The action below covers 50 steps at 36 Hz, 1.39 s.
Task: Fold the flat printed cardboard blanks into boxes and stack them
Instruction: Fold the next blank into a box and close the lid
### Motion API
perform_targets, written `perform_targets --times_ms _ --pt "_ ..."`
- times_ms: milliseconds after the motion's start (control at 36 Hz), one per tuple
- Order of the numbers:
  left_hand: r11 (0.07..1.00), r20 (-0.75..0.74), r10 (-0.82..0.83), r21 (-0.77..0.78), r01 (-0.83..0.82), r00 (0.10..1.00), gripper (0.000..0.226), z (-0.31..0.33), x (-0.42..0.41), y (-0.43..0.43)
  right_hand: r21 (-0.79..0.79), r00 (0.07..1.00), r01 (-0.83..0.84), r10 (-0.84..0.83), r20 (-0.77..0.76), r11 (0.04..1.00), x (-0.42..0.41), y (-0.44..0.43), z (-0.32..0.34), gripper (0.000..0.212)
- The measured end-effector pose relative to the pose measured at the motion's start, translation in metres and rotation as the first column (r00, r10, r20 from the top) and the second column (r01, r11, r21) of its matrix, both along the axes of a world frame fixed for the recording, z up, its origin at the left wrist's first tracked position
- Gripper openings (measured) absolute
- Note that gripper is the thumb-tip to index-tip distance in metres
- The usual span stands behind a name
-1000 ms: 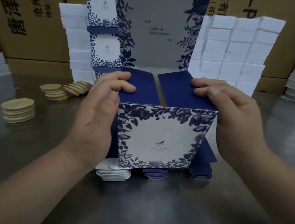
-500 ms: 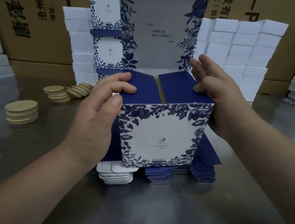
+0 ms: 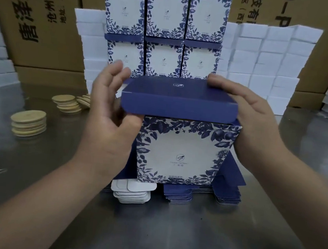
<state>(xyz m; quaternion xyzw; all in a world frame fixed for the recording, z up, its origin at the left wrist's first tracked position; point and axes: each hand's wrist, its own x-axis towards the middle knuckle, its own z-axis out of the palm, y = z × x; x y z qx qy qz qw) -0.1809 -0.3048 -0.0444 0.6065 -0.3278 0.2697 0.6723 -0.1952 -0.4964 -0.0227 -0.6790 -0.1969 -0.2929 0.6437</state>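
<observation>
Navy matte card forms the shallow rectangular lid [image 3: 179, 103] capping a squarish box [image 3: 186, 153] printed with blue leaves round a white panel. The box stands upright over a pile of flat blanks [image 3: 177, 195] on the brushed-steel worktop [image 3: 167, 231], printed face toward the camera, the lid's long axis running left to right. The left hand [image 3: 109, 116] is spread, fingers straight beside the lid's left end, while the right hand [image 3: 257, 122] lies flat against its right end.

Stacked discs [image 3: 28, 125], perhaps wooden; cartons [image 3: 47, 29]
</observation>
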Motion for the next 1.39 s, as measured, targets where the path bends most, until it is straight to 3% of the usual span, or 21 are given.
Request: perform_targets --times_ms 56,167,278,361,472,556,695,917,1139,1222,1278,1389 --pt "0.996 0.033 0.027 0.079 -0.03 0.999 0.049 -0.002 -0.003 0.002 -0.018 0.999 0.032 -0.032 0.003 0.999 -0.003 -0.001 -0.003 0.035" --pt "0.98 0.073 0.126 0.144 -0.136 0.989 0.041 -0.002 -0.005 0.003 -0.199 0.999 0.045 -0.049 -0.014 0.979 -0.008 -0.001 -0.01 0.03" --pt "0.982 0.065 0.048 0.181 -0.059 0.997 0.033 -0.002 0.002 0.002 -0.046 0.994 -0.058 0.054 -0.09 0.997 -0.006 0.001 -0.015 0.045" --pt "0.987 -0.056 -0.006 0.161 0.015 0.998 0.03 0.003 0.011 0.004 -0.09 0.996 -0.044 0.037 -0.08 0.995 -0.007 0.001 -0.016 0.043" --pt "0.983 0.036 0.029 0.178 -0.035 0.999 0.034 -0.006 0.004 0.004 -0.106 0.996 -0.051 0.043 -0.073 0.993 -0.008 -0.002 -0.022 0.045" --pt "0.988 0.0 0.036 0.149 -0.036 0.999 0.031 -0.009 -0.002 0.004 -0.21 0.996 0.091 -0.087 0.025 0.973 -0.013 0.0 -0.02 0.036" --pt "0.943 0.138 0.176 0.259 -0.207 0.975 0.024 -0.008 0.0 0.004 -0.374 0.938 0.31 -0.215 0.273 0.874 -0.018 0.003 -0.023 0.018" --pt "0.911 0.296 0.253 0.247 -0.33 0.921 0.015 -0.011 0.004 0.003 -0.402 0.903 0.404 -0.287 0.32 0.822 -0.014 0.01 -0.027 0.022" --pt "0.894 0.344 0.324 0.195 -0.404 0.881 0.023 -0.012 0.011 0.006 -0.351 0.871 0.397 -0.228 0.435 0.848 -0.017 0.003 -0.025 0.027" --pt "0.902 0.333 0.315 0.186 -0.39 0.889 0.023 -0.012 0.013 0.007 -0.208 0.888 0.393 -0.311 0.34 0.895 -0.011 -0.003 -0.02 0.024" --pt "0.908 0.334 0.295 0.193 -0.371 0.895 0.022 -0.013 0.013 0.006 -0.138 0.926 0.36 -0.336 0.172 0.923 -0.003 -0.007 -0.014 0.026" --pt "0.91 0.354 0.271 0.208 -0.358 0.895 0.021 -0.014 0.011 0.006 0.017 0.981 0.107 -0.103 -0.164 0.994 0.014 -0.017 -0.01 0.051"
